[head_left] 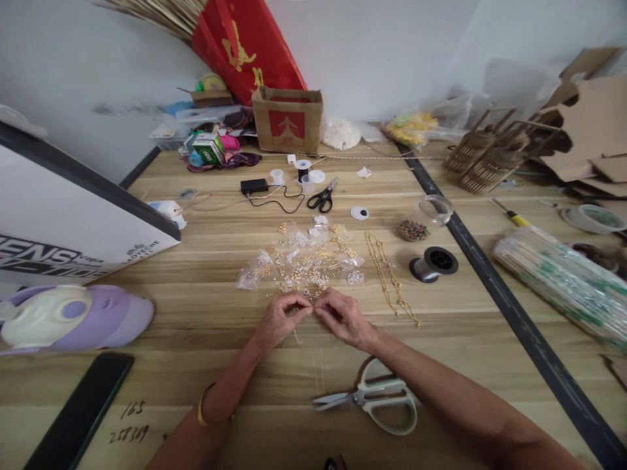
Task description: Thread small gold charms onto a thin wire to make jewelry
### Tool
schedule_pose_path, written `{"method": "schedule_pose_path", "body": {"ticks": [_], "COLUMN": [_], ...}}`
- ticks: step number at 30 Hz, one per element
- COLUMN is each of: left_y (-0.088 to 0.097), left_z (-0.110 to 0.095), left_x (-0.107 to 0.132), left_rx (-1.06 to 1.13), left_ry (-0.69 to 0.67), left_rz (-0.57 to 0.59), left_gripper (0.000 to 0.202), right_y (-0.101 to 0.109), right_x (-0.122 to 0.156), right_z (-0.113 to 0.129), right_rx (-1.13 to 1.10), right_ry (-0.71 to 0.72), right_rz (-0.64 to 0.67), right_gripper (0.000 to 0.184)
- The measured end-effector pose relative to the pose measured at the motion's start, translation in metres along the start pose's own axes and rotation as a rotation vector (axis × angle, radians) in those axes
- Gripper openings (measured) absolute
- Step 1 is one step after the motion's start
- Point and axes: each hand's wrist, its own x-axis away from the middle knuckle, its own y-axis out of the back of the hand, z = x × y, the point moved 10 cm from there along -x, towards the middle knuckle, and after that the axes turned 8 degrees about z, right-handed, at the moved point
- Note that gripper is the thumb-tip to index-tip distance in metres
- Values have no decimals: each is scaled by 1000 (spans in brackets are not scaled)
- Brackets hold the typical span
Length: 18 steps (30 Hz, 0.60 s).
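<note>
My left hand [280,320] and my right hand [344,318] meet fingertip to fingertip over the wooden table [206,313], both pinched on a tiny piece that I cannot make out. A thin short strand [296,337] hangs below my left fingers. Just beyond them lies a heap of small clear bags with gold and silver jewellery findings [306,258]. Two gold chains [389,277] stretch out to the right of the heap. White-handled scissors [375,396] lie under my right forearm.
A spool of wire [434,263], a dish of beads [413,230], black scissors [321,196] and small reels sit further back. A black phone [81,411], a purple and white case [73,316] and a white board [63,215] are on the left. Cardboard and packed sticks [558,277] are on the right.
</note>
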Motion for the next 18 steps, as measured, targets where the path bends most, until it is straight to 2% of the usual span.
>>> {"method": "schedule_pose_path", "body": {"ticks": [8, 18], "left_y": [-2, -3], "left_z": [4, -4], "left_x": [1, 0], "left_rx": [-19, -31], "left_ry": [-13, -42], "left_rz": [19, 27], "left_gripper": [7, 6], "right_y": [1, -2], "right_x": [-1, 1], "right_z": [2, 0], "right_rx": [-10, -12], "right_ry": [10, 4], "right_rz": [1, 29], "right_gripper": [9, 7]}}
